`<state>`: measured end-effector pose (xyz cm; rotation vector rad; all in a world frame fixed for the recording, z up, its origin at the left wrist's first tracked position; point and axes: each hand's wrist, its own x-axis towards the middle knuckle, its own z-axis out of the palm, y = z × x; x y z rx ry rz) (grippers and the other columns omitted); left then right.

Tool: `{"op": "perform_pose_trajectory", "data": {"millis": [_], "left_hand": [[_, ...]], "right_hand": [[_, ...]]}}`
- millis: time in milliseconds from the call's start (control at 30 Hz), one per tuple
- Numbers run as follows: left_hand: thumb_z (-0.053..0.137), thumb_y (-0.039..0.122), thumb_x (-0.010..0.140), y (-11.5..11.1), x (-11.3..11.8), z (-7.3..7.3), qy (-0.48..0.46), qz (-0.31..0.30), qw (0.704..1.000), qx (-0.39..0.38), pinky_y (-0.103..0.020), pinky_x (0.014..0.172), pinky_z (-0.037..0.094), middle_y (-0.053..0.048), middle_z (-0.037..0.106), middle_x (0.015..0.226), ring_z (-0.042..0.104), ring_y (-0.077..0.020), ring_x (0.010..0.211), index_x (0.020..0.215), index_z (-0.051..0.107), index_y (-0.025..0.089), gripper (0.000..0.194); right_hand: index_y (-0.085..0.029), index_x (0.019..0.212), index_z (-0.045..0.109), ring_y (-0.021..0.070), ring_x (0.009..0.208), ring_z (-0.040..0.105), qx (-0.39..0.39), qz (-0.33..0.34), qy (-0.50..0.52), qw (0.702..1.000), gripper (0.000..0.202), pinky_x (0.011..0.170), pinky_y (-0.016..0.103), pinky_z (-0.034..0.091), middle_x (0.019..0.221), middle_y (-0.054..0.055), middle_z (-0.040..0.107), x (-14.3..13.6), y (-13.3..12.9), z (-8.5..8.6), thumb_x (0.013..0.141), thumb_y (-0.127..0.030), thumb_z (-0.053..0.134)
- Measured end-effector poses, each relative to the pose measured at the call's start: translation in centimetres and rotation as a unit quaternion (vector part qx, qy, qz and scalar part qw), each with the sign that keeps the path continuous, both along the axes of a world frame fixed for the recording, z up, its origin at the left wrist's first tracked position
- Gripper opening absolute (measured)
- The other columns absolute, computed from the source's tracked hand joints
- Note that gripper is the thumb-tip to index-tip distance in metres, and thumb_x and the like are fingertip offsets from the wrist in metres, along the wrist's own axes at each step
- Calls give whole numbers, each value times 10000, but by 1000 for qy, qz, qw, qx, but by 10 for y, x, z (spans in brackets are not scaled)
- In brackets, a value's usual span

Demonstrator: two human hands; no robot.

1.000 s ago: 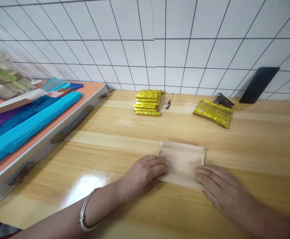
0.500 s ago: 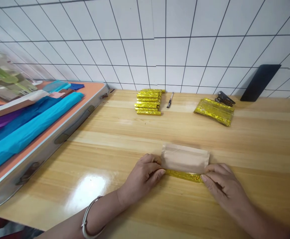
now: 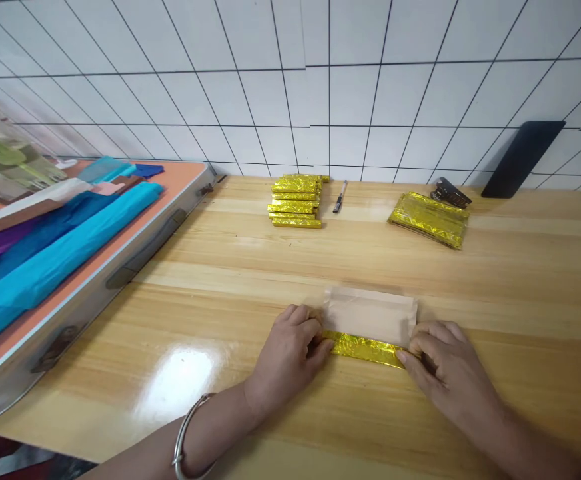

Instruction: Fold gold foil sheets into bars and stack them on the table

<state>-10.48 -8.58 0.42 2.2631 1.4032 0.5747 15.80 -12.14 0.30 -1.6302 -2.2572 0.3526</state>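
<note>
A small pale brown sheet lies on the wooden table, its lower edge folded up into a shiny gold strip. My left hand pinches the strip's left end between thumb and curled fingers. At the right end, my right hand holds the strip in the same way. The fingers hide both ends of the fold. Beyond them lie a pile of narrow gold rolls and a stack of flat gold pieces.
A pen lies beside the rolls, and a black stapler-like tool touches the flat stack. A black slab leans on the tiled wall. At left, an orange-topped case bears blue rolled material and other coloured sheets.
The gold strip shows wider, and less of the brown sheet is visible above it. Both hands keep their grip at the ends, with the left fingers more curled. The view has shifted slightly.
</note>
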Motion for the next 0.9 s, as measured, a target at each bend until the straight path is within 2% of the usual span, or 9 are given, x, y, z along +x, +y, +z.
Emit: {"op": "perform_pose_trajectory", "data": {"millis": [300,600,733,833,900], "left_hand": [[496,217,826,2,0,2,47,-16,999,12,-342,726,416,-52,531,787,477,-177,785,641,479,164,193],[523,210,805,7,0,2,50,-22,998,6,-315,698,402,-39,517,767,467,-162,746,615,459,161,207],[556,221,787,5,0,2,58,-4,998,11,-308,682,402,-30,501,749,466,-164,739,641,446,166,191],[582,246,775,1,-1,1,73,19,996,40,-307,657,411,-32,504,769,467,-171,737,690,450,170,174],[549,241,806,-3,-1,0,97,3,992,85,-322,668,422,-50,522,812,474,-182,757,721,474,169,134]], "right_hand": [[-206,588,445,187,703,465,-34,11,-31,999,268,662,341,367,683,27,516,2,14,-1,827,-311,505],[-212,591,429,189,688,464,-33,22,-61,997,252,638,328,354,675,26,503,5,16,-4,811,-304,508],[-213,602,438,190,682,455,-27,27,-66,997,236,626,324,344,682,28,504,5,16,-5,813,-300,502],[-212,603,440,189,679,451,-21,27,-64,997,240,617,320,338,684,28,503,5,16,-6,818,-303,497],[-211,601,437,187,677,450,-17,25,-61,998,245,612,318,335,679,27,499,5,16,-6,820,-305,494]]}}
